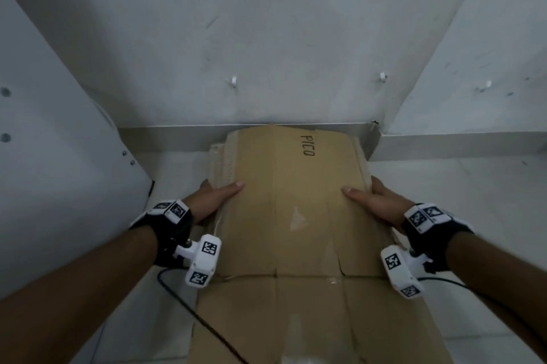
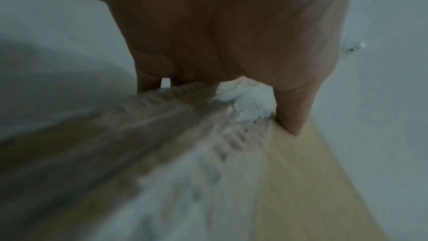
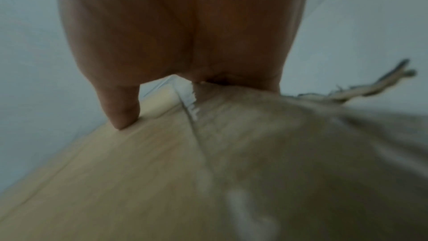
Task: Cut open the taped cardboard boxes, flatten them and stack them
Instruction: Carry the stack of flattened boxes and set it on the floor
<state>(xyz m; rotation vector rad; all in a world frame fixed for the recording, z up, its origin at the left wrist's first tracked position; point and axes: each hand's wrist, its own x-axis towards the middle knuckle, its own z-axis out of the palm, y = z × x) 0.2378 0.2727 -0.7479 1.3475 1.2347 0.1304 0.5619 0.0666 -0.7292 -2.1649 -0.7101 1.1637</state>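
Observation:
A flattened brown cardboard box (image 1: pixel 290 200) marked "PICO" lies in front of me, its far end against the foot of the wall. Corrugated edges of more layers (image 1: pixel 220 162) show along its left side. My left hand (image 1: pixel 219 194) grips the left edge, thumb on top and fingers underneath. My right hand (image 1: pixel 367 197) grips the right edge the same way. In the left wrist view the thumb (image 2: pixel 294 113) presses on the cardboard (image 2: pixel 301 180) beside torn white tape (image 2: pixel 250 102). In the right wrist view the thumb (image 3: pixel 120 109) rests on the cardboard (image 3: pixel 139 171).
A grey wall with small white hooks (image 1: pixel 233 80) rises behind, with a metal skirting strip (image 1: pixel 177 138) at its foot. A white panel (image 1: pixel 59 156) closes in the left side. A black cable (image 1: pixel 189 304) runs over the pale tiled floor by my left wrist.

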